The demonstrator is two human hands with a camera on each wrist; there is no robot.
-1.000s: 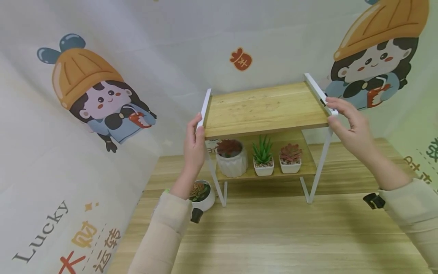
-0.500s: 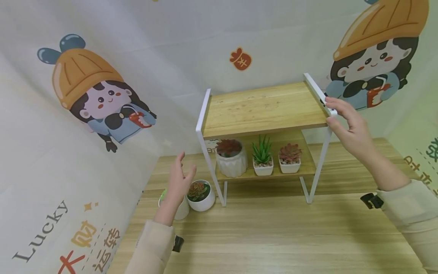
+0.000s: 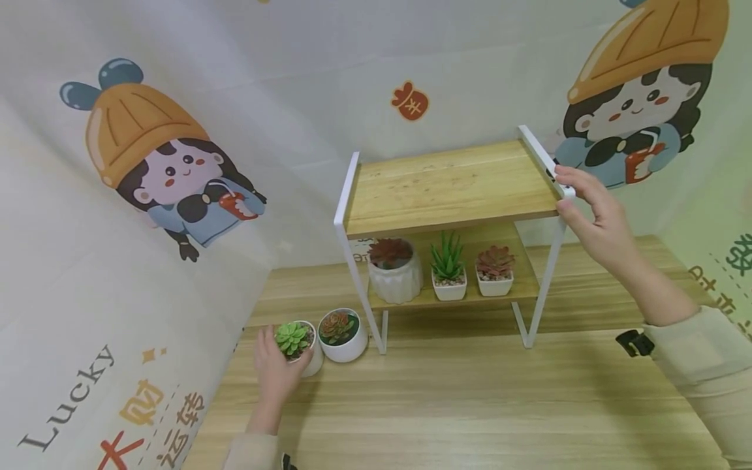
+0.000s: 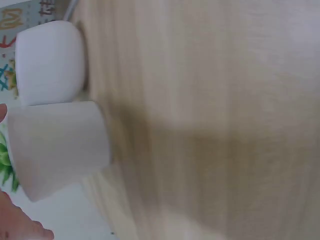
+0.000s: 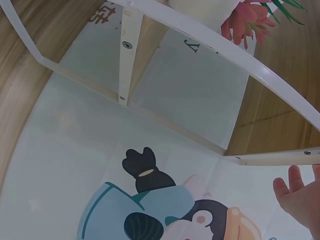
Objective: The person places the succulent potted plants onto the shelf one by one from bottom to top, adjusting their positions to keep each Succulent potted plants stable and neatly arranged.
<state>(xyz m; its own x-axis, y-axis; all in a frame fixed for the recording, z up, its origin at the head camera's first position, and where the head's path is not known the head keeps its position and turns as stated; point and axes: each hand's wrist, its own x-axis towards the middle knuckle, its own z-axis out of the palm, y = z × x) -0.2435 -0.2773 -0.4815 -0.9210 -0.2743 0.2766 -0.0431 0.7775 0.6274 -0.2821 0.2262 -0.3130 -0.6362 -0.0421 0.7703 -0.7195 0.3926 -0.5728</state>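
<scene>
A two-tier plant shelf [image 3: 452,186] with wooden boards and a white metal frame stands on the table. My right hand [image 3: 602,225] holds the front right corner of its top, fingers above and thumb below; some of its fingertips [image 5: 295,177] show beside the white frame in the right wrist view. At the left, my left hand [image 3: 276,369] spreads around a white pot [image 4: 60,145] with a green succulent [image 3: 292,337]. The thumb is at the rim; the fingers look apart from the pot's wall. Right beside it stands a round white pot [image 3: 345,349] with a reddish-green succulent.
On the lower board stand a ribbed white pot [image 3: 396,284] with a dark red succulent, a small square pot [image 3: 450,289] with a spiky green plant and another square pot [image 3: 495,286] with a pink succulent. Printed cloth [image 3: 317,98] hangs behind the wooden table [image 3: 458,405].
My left hand has let go of the shelf's top left edge and moved down and left to the green succulent's pot. The right hand has stayed at its corner.
</scene>
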